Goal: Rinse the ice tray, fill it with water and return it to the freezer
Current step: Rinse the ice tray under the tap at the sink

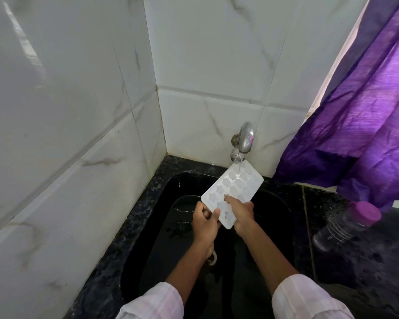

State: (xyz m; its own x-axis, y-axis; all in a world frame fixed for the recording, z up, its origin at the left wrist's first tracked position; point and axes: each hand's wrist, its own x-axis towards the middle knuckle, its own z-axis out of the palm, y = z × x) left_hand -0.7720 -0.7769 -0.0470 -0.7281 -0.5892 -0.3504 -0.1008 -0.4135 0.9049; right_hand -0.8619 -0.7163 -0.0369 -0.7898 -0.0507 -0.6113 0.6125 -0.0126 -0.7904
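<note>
Head view, and both hands are on the ice tray point(233, 189), which is held in the air over the black sink point(148, 229), tilted with its far corner up under the tap point(245, 138) at the sink's back edge. A thin stream of water point(238, 166) runs from the spout straight onto that top corner. The left hand point(204, 224) grips the tray's near left edge, with the thumb point(215, 214) laid on top and the other fingers curled round underneath. The right hand point(242, 214) takes the near right edge: one finger point(230, 200) stretches out flat across the moulded cups, and the rest are tucked down beside and under the tray, though how they sit beneath it cannot be made out. The cups face up towards the camera, white and star-shaped at the near end. Pale sleeves point(153, 302) show at both forearms along the sink's front edge. Off to the right, on the dark counter point(378, 268) beside the sink, there's a clear bottle point(342, 229) with a purple cap, close under the hem of a purple curtain point(366, 107).
</note>
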